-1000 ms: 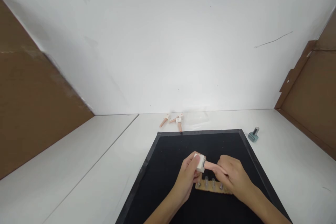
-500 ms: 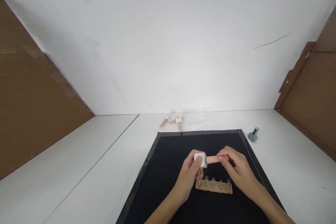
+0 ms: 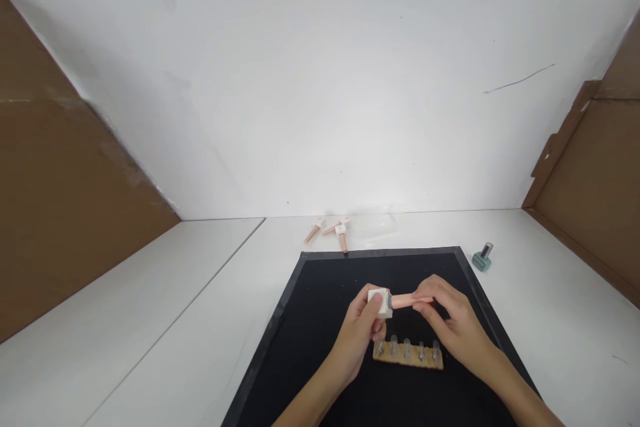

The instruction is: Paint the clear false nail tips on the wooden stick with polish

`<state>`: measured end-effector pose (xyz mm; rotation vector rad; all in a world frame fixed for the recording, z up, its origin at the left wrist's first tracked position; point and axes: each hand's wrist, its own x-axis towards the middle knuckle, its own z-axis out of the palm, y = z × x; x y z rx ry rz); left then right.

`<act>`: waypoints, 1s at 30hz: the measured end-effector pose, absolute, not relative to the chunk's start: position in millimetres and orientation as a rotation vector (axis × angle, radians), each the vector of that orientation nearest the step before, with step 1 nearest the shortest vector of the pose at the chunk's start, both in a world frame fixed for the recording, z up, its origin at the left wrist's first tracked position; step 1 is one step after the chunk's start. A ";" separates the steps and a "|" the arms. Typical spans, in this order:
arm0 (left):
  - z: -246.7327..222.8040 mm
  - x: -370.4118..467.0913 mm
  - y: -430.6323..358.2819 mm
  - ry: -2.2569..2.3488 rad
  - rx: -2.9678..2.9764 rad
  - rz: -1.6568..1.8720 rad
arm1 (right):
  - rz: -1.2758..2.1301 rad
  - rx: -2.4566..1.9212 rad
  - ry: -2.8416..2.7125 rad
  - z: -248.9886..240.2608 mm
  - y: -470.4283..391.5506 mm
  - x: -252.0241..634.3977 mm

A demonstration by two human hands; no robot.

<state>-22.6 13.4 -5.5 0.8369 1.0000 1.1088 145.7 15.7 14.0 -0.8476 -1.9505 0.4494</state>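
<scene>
A small white bottle (image 3: 384, 307) with a long pink cap (image 3: 403, 301) is held level above the black mat. My left hand (image 3: 356, 333) is closed around the white part, thumb on top. The far end of the pink cap is pinched between the thumb and fingers of my right hand (image 3: 447, 320). Just below the hands lies a tan strip (image 3: 414, 361) with several clear tips standing on it; its left end is close to my left hand.
The black mat (image 3: 320, 307) has a grey taped border. Behind it lie more white bottles with pink caps (image 3: 343, 240) and a clear plastic piece (image 3: 375, 225). A teal bottle (image 3: 482, 260) is at the right. Brown boards (image 3: 65, 167) flank both sides.
The bottle and both hands have risen slightly, and my right hand's fingers have shifted a little on the pink cap.
</scene>
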 end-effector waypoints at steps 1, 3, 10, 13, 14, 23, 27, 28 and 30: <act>-4.9 -22.8 13.4 1.001 0.823 1.114 | 0.447 -0.818 -1.949 14.2 15.5 145.2; -3.7 -23.1 13.6 1.000 0.811 1.126 | 0.462 -0.815 -1.935 12.9 15.1 144.6; -2.6 -22.4 14.1 0.995 0.822 1.099 | 0.428 -0.919 -1.925 13.2 14.8 146.6; -1.4 -22.0 13.4 0.997 0.770 1.109 | 0.405 -0.838 -1.909 16.5 15.3 149.6; -1.0 -22.0 13.3 0.995 0.748 1.117 | 0.409 -0.829 -1.897 16.6 15.5 150.8; -0.7 -25.3 11.4 0.935 0.630 1.143 | 0.566 -0.939 -1.688 8.5 16.5 154.0; -1.1 -26.9 10.3 0.940 0.633 1.140 | 0.657 -0.939 -1.611 9.1 15.1 153.0; -1.3 -27.3 10.5 0.940 0.640 1.138 | 0.664 -0.939 -1.600 9.2 14.8 152.8; -1.6 -28.4 11.7 0.941 0.661 1.132 | 0.670 -0.939 -1.583 8.9 14.6 152.4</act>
